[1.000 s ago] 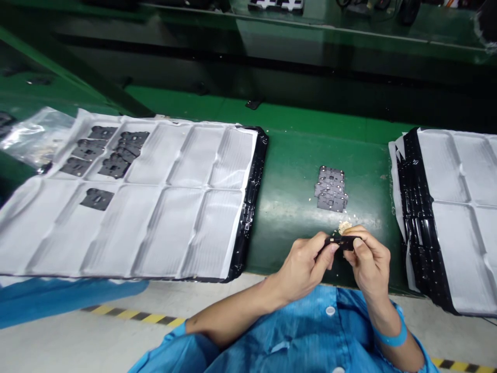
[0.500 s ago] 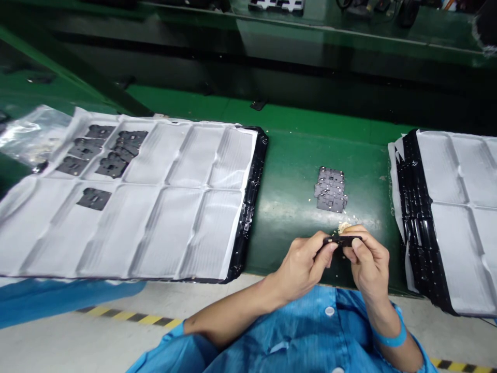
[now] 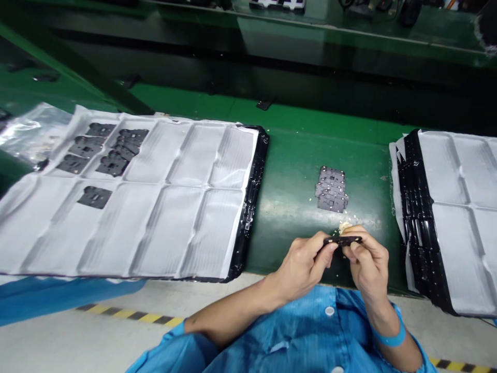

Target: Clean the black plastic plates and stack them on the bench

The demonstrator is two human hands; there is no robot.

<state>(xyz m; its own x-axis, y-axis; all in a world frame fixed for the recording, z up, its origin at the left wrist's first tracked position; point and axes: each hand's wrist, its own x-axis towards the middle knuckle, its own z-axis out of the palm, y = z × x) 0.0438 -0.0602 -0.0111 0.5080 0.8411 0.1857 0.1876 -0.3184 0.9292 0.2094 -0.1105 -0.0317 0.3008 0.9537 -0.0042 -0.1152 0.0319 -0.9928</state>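
Observation:
Both my hands pinch one small flat black plastic part [image 3: 342,240] just over the near edge of the green bench. My left hand [image 3: 306,264] grips its left end with closed fingers. My right hand [image 3: 367,261] grips its right end, thumb on top. A small heap of pale crumbs [image 3: 343,226] lies on the bench right behind the part. Further back sits a short stack of the same black parts [image 3: 331,188], apart from my hands.
A wide white-lined black tray [image 3: 248,207] lies to the left, with several black parts [image 3: 112,150] in its far left pockets. A second stack of such trays [image 3: 417,217] stands at the right. A clear plastic bag [image 3: 27,132] lies far left. Floor with yellow-black tape [image 3: 128,314] runs below.
Almost nothing: my hands keep the part in the same spot, and my right fingers shift slightly on it. The view drifted a little.

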